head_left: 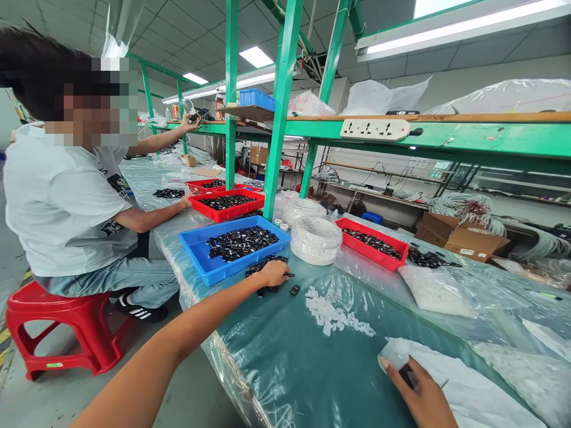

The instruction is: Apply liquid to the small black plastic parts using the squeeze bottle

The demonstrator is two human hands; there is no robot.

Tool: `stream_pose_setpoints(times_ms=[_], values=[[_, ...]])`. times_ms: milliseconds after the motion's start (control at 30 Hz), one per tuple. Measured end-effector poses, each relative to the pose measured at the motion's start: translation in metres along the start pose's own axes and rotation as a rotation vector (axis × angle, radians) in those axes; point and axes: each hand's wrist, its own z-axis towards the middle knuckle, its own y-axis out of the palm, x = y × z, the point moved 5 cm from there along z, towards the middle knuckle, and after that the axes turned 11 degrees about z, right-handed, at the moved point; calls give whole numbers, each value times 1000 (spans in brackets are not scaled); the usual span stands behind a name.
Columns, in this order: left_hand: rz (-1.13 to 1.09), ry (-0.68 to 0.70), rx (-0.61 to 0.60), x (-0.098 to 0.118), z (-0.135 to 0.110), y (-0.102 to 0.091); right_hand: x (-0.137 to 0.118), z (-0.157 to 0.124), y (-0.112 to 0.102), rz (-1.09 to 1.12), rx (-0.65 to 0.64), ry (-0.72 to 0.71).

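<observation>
My left hand [274,273] reaches over the table beside a heap of small black plastic parts [267,290]. Its fingers are closed on one small black part [289,274], whose end sticks out. A single black part [295,289] lies just below that hand. To the right is a scattered pile of small translucent white pieces [332,312]. Near the front right, my right hand [422,389] is closed, with a translucent white piece [395,353] at its fingertips. Something dark shows between thumb and fingers; its kind is unclear.
A blue tray [196,261] and red trays [218,215] hold black parts, as does another red tray [379,257]. White cable coils [316,241] stand beside a green post [279,119]. Bags [437,291] lie at right. A co-worker [71,190] sits at left.
</observation>
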Motion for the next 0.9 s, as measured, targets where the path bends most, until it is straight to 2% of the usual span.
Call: stream_pose_setpoints(times_ms=[133,267,433,633,900], values=[[-537,-59,27,24,13,2,1,-1,2,-6,-5,5],[-1039,-45,-5,67,26,5,-5,-2,0,86,32,6],[-1486,-6,-93,110,27,6,-9,-4,-4,155,94,20],[-1754,16,-202,120,17,6,-8,-3,-2,150,103,13],[-1866,20,-281,118,11,11,-7,0,0,150,111,8]])
